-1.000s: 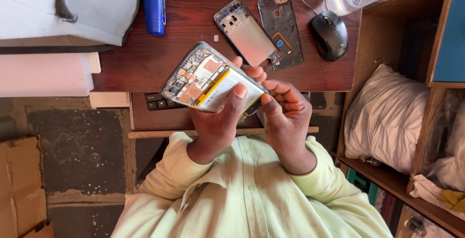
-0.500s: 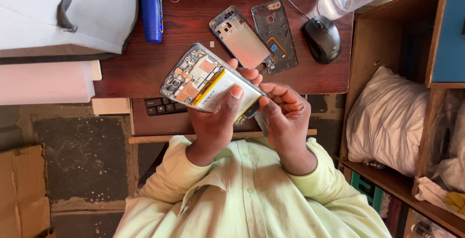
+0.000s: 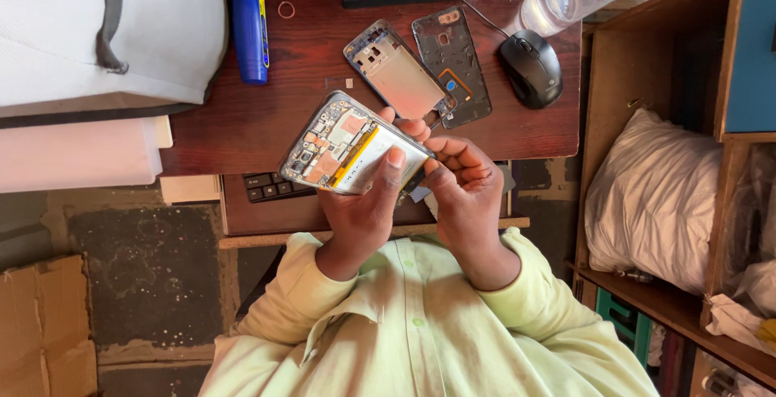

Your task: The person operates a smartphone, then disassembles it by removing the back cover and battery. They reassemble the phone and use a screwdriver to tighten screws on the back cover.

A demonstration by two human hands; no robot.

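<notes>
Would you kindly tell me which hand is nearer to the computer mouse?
Right. The right hand is just below the mouse; the left hand, holding the opened phone, is farther left.

we see an opened phone point(image 3: 349, 146) with its back cover off, showing a circuit board, small metal shields and a pale battery edged with a yellow strip. it is held above the near edge of the desk, tilted, its camera end pointing left and its other end gripped between both hands.
</notes>
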